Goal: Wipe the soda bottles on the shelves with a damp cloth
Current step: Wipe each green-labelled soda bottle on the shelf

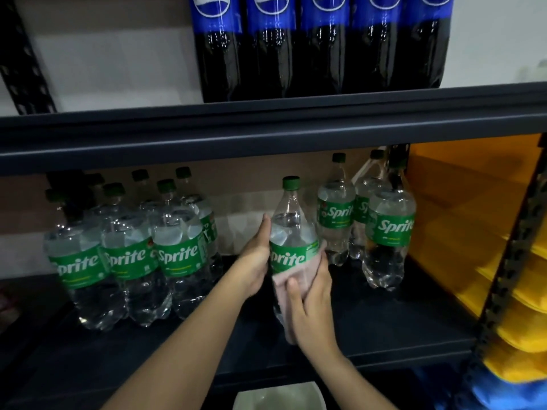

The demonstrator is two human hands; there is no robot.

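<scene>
We grip the Sprite bottle [291, 232] with our left hand [256, 255] at its nine o'clock side on the lower shelf [384, 327]; our right hand [310, 303] presses the pink cloth [299, 279] around its lower body.

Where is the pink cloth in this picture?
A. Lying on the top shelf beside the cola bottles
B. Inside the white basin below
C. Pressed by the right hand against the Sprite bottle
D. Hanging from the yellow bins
C: the right hand presses the pink cloth against the lower part of the Sprite bottle, which the left hand holds.
</scene>
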